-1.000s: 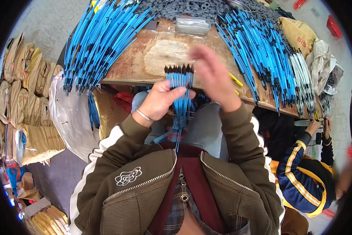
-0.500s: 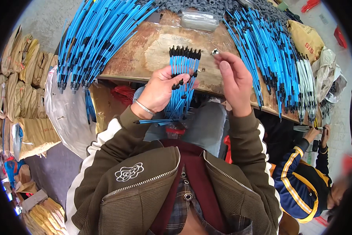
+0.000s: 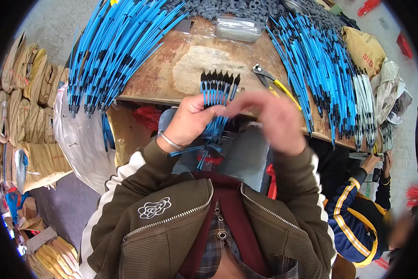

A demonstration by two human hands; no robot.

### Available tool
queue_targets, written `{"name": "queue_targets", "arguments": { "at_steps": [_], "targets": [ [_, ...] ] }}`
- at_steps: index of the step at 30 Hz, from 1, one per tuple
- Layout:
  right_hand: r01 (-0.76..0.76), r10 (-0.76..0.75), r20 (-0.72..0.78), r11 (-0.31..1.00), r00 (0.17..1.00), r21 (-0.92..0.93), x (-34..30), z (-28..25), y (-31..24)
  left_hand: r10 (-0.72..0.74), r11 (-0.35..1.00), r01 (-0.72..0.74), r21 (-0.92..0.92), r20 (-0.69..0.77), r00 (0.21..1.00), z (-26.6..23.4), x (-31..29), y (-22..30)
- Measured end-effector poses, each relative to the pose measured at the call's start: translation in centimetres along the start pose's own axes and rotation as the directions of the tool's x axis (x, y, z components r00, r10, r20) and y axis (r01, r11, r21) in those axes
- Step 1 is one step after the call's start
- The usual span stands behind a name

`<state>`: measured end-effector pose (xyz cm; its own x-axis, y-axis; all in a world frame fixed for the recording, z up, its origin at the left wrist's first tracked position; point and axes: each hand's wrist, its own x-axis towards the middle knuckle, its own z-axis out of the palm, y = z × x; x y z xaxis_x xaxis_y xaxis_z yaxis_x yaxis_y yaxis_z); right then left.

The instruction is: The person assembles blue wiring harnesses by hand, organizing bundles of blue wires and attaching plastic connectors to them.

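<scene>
My left hand (image 3: pixel 189 120) is closed around a bundle of thin blue rods with black tips (image 3: pixel 213 94). Those tips stand up in a row above my fingers, and the lower ends spread out over my lap. From the right, my right hand (image 3: pixel 279 122) reaches across to the bundle. Motion smears it, so whether its fingers grip anything is unclear. Just beyond it on the wooden table (image 3: pixel 185 58) lies a pair of pincers (image 3: pixel 261 73) with yellow handles, partly behind that hand.
Large heaps of similar blue rods lie at the left (image 3: pixel 120 51) and right (image 3: pixel 313 65) of the table. Behind are many grey parts (image 3: pixel 227 8) and a clear plastic packet (image 3: pixel 238 29). White-grey rods (image 3: pixel 363 107) sit far right, near a person in a dark jacket (image 3: pixel 353 223).
My right hand has come away from the pincers toward the bundle, leaving them on the table. My left hand and the bundle have moved slightly nearer to me.
</scene>
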<state>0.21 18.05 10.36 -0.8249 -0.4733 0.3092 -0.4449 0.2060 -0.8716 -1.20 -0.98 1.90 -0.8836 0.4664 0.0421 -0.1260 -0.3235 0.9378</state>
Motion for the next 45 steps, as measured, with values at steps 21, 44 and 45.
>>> {"name": "queue_targets", "arguments": {
  "at_steps": [21,44,45],
  "targets": [
    [0.04,-0.417,-0.219,0.529,0.882,-0.848,13.8,-7.5,13.4,-0.158,0.922,0.145,-0.358,-0.007,0.987,0.0,1.4,0.2],
    [-0.019,-0.263,-0.375,0.796,0.889,-0.605,-0.3,1.4,0.4,-0.077,0.975,0.06,-0.212,-0.076,0.994,1.1,0.6,0.1],
    [-0.02,-0.263,-0.375,0.796,0.889,-0.605,-0.3,1.3,0.5,-0.085,0.974,0.066,-0.215,-0.083,0.993,1.1,0.6,0.1]
  ]
}}
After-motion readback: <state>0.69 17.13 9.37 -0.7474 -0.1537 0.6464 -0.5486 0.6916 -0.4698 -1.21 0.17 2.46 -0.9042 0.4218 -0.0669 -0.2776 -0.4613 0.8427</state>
